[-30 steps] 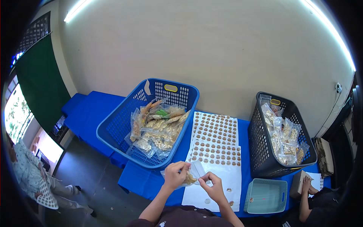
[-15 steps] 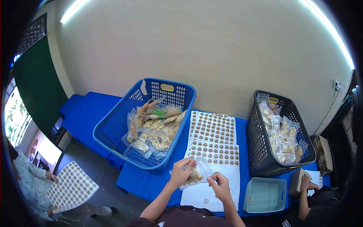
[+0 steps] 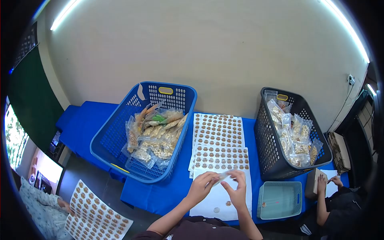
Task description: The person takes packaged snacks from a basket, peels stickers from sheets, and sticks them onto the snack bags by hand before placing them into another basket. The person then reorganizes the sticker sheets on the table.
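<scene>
A clear plastic pouch (image 3: 221, 178), seen almost edge-on, is held up between my two hands; its contents are hard to make out at this angle. My left hand (image 3: 202, 186) pinches its left end, fingers closed. On the other side my right hand (image 3: 237, 188) has its thumb and fingers closed on the right end. Beneath them lies a white sticker sheet (image 3: 200, 206), bare in its lower part, with one round brown sticker (image 3: 228, 203) and a pale round spot (image 3: 216, 210). More sheets of round stickers (image 3: 220, 130) lie behind it.
A blue basket (image 3: 98, 140) of filled pouches stands left, a black basket (image 3: 266, 156) of pouches right. A pale green tray (image 3: 280, 216) sits nearer. One person holds a sticker sheet (image 3: 96, 212) at left; another person's hands (image 3: 322, 184) are by a box (image 3: 312, 184).
The pouch has turned from showing its face and contents to nearly edge-on, and my hands have come closer together. The view has shifted slightly. The left person's sticker sheet has moved right and down.
</scene>
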`<action>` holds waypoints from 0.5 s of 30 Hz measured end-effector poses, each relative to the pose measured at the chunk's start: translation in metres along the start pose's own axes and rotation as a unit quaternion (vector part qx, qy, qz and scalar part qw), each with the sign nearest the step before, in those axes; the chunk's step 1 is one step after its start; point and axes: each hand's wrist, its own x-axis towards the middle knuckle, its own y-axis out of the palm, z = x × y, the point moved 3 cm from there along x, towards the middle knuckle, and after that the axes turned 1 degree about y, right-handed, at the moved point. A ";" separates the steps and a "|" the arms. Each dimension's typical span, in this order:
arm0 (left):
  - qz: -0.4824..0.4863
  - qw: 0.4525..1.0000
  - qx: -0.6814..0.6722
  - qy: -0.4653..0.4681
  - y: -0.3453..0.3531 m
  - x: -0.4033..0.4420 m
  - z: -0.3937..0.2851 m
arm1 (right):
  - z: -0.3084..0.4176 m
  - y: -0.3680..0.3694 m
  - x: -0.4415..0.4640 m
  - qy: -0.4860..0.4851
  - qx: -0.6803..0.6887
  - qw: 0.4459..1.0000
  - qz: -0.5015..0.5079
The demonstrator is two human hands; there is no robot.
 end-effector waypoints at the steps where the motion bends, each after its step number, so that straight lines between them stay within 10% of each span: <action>1: 0.019 1.000 0.001 0.004 -0.001 0.001 0.001 | 0.006 -0.003 0.002 -0.023 -0.067 0.997 -0.030; 4: 0.063 0.998 0.010 0.019 0.001 0.002 0.007 | 0.039 -0.012 0.015 -0.126 -0.280 0.951 -0.039; 7: 0.059 0.997 0.023 -0.035 0.004 0.000 0.016 | 0.010 0.001 0.016 -0.110 -0.152 0.973 0.132; 15: -0.106 0.988 0.055 -0.095 -0.024 0.011 0.028 | 0.003 0.022 0.007 0.002 -0.025 0.989 0.145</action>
